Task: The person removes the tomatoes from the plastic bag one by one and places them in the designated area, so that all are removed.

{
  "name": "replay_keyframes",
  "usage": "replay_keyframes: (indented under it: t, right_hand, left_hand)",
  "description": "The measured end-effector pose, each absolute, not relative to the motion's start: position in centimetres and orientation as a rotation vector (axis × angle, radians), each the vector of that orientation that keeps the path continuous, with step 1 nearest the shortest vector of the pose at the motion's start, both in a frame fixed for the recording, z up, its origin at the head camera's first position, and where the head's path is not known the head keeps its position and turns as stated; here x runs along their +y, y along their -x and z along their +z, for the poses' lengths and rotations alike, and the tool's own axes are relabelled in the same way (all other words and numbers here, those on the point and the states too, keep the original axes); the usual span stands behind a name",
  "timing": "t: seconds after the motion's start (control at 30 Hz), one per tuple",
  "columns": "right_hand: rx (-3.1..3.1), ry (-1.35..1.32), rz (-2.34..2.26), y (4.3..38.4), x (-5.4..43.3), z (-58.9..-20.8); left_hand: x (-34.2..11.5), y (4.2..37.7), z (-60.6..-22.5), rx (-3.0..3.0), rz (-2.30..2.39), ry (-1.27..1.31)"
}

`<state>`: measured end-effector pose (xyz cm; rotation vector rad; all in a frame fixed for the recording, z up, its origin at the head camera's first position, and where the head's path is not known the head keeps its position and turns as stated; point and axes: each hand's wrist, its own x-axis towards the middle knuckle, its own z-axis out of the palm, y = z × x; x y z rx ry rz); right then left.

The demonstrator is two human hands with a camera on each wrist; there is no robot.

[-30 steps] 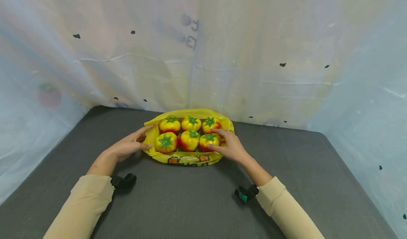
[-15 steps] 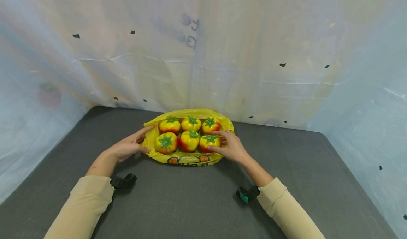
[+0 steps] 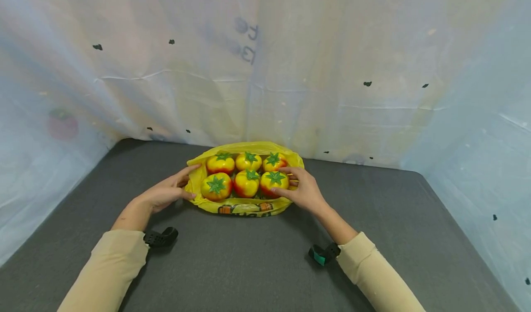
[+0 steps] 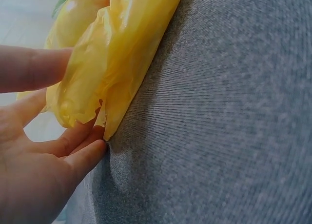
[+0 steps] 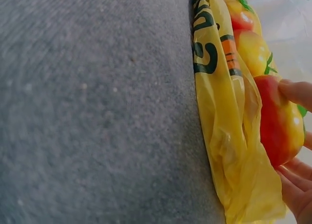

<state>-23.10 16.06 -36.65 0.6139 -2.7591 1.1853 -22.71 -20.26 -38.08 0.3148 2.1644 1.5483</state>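
Observation:
In the head view, a yellow plastic bag (image 3: 244,147) lies with its mouth spread wide on the grey table. Inside are several red-and-yellow tomatoes with green leafy tops, in two rows. My right hand (image 3: 304,190) grips the front right tomato (image 3: 265,185), thumb on its near side and fingers behind it. The right wrist view shows that tomato (image 5: 280,119) between the thumb and fingers, above the bag's edge (image 5: 243,136). At the bag's left end, my left hand (image 3: 165,193) holds the yellow plastic (image 4: 126,43) between thumb and fingers.
The dark grey table (image 3: 240,261) extends towards me and to both sides. Behind it hangs a pale plastic sheet (image 3: 311,72) with small black marks, continuing along both sides. Each wrist wears a black strap (image 3: 161,237).
My right hand's fingers have closed in around the front right tomato, which has shifted slightly upward in the head view. The left hand and the bag have hardly moved.

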Motion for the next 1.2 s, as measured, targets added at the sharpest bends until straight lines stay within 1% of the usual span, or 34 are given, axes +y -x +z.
replay_keyframes:
  t: [0.47, 0.9, 1.2]
  right_hand:
    - [-2.671, -0.519, 1.224, 23.2, 16.9, -35.3]
    - [-2.601, -0.428, 1.26, 23.6, 19.2, -33.5]
    - [-2.619, -0.33, 1.255, 24.1, 20.6, -33.0]
  left_hand:
    - [-20.5, 22.9, -38.3, 2.161, 1.543, -0.325]
    - [-20.7, 22.9, -38.3, 2.157, 1.535, -0.329]
    - [-20.4, 22.8, -38.0, 2.164, 1.531, -0.3]
